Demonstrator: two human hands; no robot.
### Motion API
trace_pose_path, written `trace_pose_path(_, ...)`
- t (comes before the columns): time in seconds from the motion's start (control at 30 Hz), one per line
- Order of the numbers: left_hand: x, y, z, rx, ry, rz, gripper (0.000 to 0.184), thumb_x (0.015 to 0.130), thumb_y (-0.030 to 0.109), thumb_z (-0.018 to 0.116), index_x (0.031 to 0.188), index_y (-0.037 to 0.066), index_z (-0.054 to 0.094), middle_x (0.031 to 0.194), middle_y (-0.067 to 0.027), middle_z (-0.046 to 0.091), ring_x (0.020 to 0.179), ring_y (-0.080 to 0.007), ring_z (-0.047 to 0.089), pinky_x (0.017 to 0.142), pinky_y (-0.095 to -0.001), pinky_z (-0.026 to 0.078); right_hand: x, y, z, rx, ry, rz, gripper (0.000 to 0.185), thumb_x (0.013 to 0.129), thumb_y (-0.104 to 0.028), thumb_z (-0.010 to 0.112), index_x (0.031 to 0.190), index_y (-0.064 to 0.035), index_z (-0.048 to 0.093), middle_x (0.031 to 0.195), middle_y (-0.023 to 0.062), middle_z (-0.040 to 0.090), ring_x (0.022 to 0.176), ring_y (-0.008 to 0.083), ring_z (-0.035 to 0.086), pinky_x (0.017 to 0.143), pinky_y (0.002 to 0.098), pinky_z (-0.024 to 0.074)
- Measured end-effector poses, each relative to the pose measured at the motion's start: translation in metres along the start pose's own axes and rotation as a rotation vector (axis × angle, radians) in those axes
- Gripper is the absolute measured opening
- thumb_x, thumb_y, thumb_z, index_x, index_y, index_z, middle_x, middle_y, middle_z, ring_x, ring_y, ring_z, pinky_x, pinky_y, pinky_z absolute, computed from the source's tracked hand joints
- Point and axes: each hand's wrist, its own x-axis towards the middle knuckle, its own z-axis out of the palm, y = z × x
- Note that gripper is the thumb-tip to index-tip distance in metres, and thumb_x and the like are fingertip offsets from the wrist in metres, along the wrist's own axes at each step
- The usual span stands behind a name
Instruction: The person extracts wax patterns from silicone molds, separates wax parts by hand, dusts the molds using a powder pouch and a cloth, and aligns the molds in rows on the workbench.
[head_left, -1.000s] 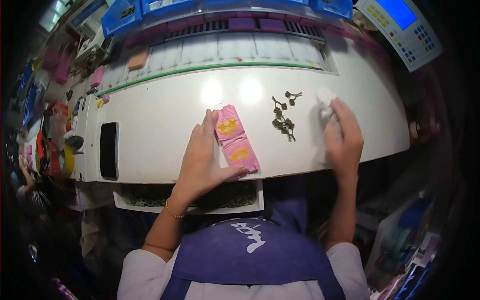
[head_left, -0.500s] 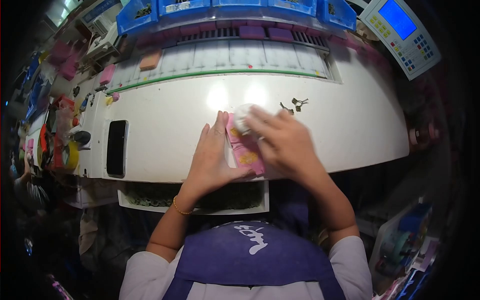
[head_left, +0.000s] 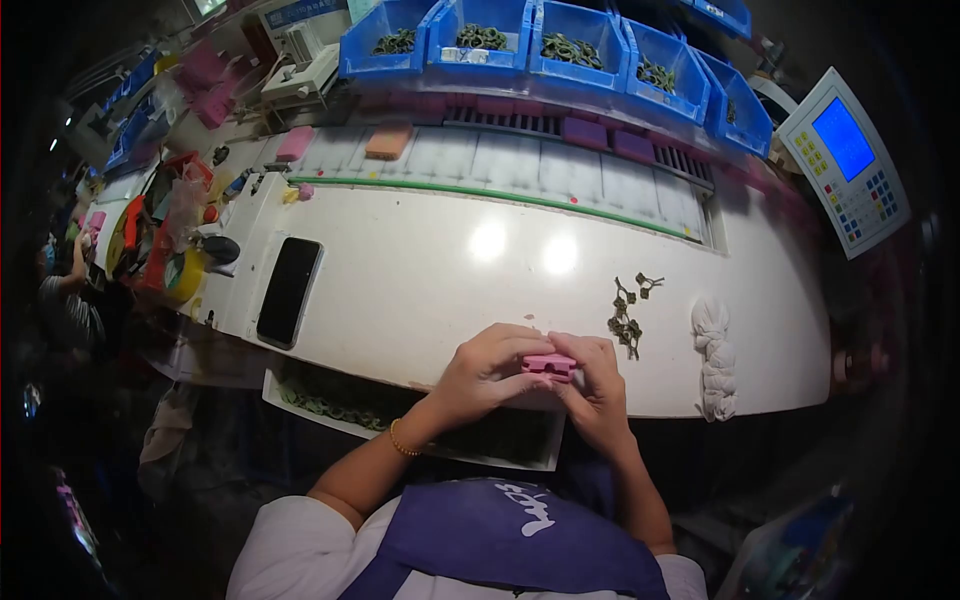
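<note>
My left hand (head_left: 488,370) and my right hand (head_left: 592,385) are both closed around a small pink rubber mould (head_left: 549,367) over the table's front edge. Its end, with a notch and a slot, faces me; fingers cover its sides. To the right of my hands, dark green branched pieces (head_left: 625,328) lie on the white table (head_left: 420,270). Farther right lies a knotted white cloth bundle (head_left: 714,360), touched by neither hand.
A black phone (head_left: 290,293) lies at left. Blue bins (head_left: 480,40) holding green pieces stand at the back, beside a control panel with a lit screen (head_left: 843,138). An open drawer (head_left: 330,405) juts out below the front edge. Another person (head_left: 70,300) is at far left.
The white cloth has left my right hand and lies on the table at right. The pink mould, opened flat before, is now folded together between both hands. The view has shifted.
</note>
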Motion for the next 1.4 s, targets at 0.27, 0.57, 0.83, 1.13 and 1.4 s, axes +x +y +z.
trace_pose_path(0.27,-0.009,0.004,0.007,-0.027,0.032,-0.001,0.03,0.084,0.003,0.075,0.113,0.0,0.069,0.1,-0.0099,0.071,0.092,-0.0204,0.068,0.081,-0.0308,0.053,-0.012,0.018,0.007,0.473,0.041,0.156,0.032,0.088,-0.01,0.075,0.117,-0.0011,0.065,0.109,0.011,0.062,0.098,0.0175,0.06,0.085,0.0301,0.0505)
trace_pose_path(0.57,-0.001,0.038,-0.023,0.983,0.198,-0.003,0.043,0.074,0.016,0.082,0.116,0.011,0.072,0.117,-0.0105,0.067,0.101,-0.0303,0.059,0.085,-0.0391,0.051,0.002,0.007,-0.002,0.122,0.069,0.188,0.044,0.087,-0.012,0.075,0.127,-0.0023,0.06,0.123,0.0149,0.06,0.104,0.0271,0.06,0.091,0.0349,0.0491)
trace_pose_path(0.83,0.035,0.013,-0.068,0.852,0.175,-0.141,0.037,0.082,0.023,0.075,0.116,0.008,0.072,0.095,-0.0144,0.069,0.087,-0.0306,0.062,0.086,-0.038,0.051,-0.004,0.006,-0.002,-0.004,0.109,0.061,0.015,0.092,-0.009,0.069,0.105,-0.0026,0.072,0.105,0.0101,0.07,0.095,0.0265,0.063,0.083,0.0345,0.051)
trace_pose_path(1.13,0.141,-0.006,-0.1,-0.129,0.183,-0.362,0.037,0.087,0.016,0.078,0.119,0.004,0.067,0.099,-0.0063,0.072,0.08,-0.007,0.062,0.069,-0.0225,0.048,0.001,0.004,-0.01,-0.004,0.196,0.057,0.029,0.088,-0.008,0.073,0.115,-0.002,0.068,0.11,0.0136,0.067,0.1,0.0296,0.061,0.083,0.0356,0.0508)
trace_pose_path(1.4,0.076,0.037,-0.045,-0.605,-0.259,-0.541,0.036,0.087,0.017,0.078,0.114,0.003,0.058,0.095,-0.0057,0.069,0.075,-0.0069,0.057,0.066,-0.0222,0.043,0.072,-0.02,-0.039,0.225,-0.014,-0.145,0.045,0.08,-0.012,0.081,0.12,-0.0021,0.064,0.114,0.0108,0.063,0.106,0.0253,0.058,0.092,0.0348,0.0484)
